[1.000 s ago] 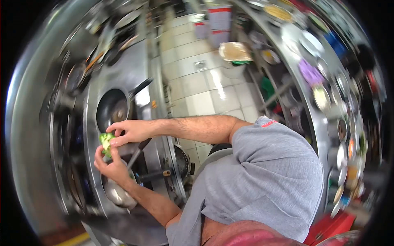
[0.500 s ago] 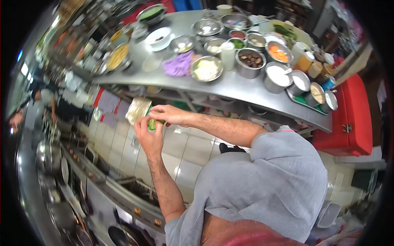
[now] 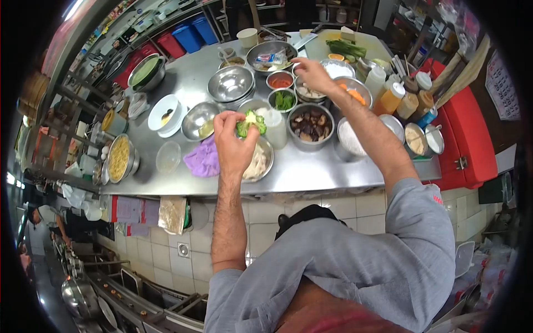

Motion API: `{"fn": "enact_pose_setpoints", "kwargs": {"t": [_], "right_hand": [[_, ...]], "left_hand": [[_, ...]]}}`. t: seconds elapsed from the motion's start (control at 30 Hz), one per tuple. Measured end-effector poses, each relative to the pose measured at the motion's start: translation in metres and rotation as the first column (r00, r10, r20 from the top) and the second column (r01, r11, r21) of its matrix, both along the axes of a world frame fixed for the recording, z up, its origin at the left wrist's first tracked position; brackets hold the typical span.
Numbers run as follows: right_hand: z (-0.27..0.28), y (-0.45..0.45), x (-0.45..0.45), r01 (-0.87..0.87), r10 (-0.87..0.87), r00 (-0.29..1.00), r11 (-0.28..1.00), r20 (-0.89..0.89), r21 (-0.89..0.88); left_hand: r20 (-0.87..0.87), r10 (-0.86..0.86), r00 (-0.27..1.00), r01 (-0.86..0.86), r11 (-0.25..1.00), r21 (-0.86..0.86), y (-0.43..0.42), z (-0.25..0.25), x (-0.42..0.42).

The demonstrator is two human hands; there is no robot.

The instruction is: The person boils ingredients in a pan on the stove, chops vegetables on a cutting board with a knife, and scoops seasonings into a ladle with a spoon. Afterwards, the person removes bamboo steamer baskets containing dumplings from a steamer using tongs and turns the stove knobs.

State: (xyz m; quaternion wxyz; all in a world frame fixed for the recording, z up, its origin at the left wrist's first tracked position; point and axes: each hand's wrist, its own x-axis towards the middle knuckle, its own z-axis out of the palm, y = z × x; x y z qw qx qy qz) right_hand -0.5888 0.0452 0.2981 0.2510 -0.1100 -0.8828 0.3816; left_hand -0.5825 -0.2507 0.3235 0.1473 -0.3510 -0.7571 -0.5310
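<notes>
Between the thumb and fingers of my left hand (image 3: 233, 139) is a green broccoli floret (image 3: 251, 124), held above the near part of the steel table (image 3: 316, 172). My right hand (image 3: 313, 75) reaches across the bowls with its fingers apart and nothing in them, close to a bowl of red sauce (image 3: 280, 81) and a pan with packets (image 3: 272, 57). Below the left hand lie a purple cloth (image 3: 203, 159) and a bowl of pale pieces (image 3: 258, 161). A pot of dark mushrooms (image 3: 311, 126) and a bowl of chopped greens (image 3: 282, 100) sit between the hands.
Squeeze bottles (image 3: 390, 99) and a red cooler (image 3: 466, 139) are at the right. A bowl of noodles (image 3: 119, 160), a white bowl (image 3: 165, 114) and stacked steel bowls (image 3: 231, 84) stand further left. Another person (image 3: 50, 219) is at the far left, beside the stove.
The view has turned from the stove to the table. My right hand has let go of the broccoli and moved out to the right over the bowls; my left hand still holds it.
</notes>
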Motion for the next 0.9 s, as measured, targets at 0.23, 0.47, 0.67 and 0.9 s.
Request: {"fn": "enact_pose_setpoints", "kwargs": {"t": [0.23,0.47,0.67,0.9], "right_hand": [[-0.008,0.204,-0.080,0.220,-0.321,0.921,0.895,0.219,0.388],[-0.064,0.289,-0.190,0.065,-0.422,0.826,0.731,0.375,0.679],[-0.092,0.291,-0.262,-0.092,-0.353,0.809,0.713,0.470,0.695],[-0.090,0.293,-0.298,-0.435,-0.401,0.519,0.637,0.755,0.637]], "left_hand": [[-0.019,-0.030,0.999,0.026,0.981,-0.191,0.035,0.010,-0.035],[0.019,0.139,0.990,-0.124,0.932,-0.340,0.047,0.004,-0.050],[0.079,0.226,0.971,-0.186,0.922,-0.341,0.057,0.000,-0.059],[0.151,0.227,0.962,-0.162,0.922,-0.352,0.074,-0.007,-0.077]]}}
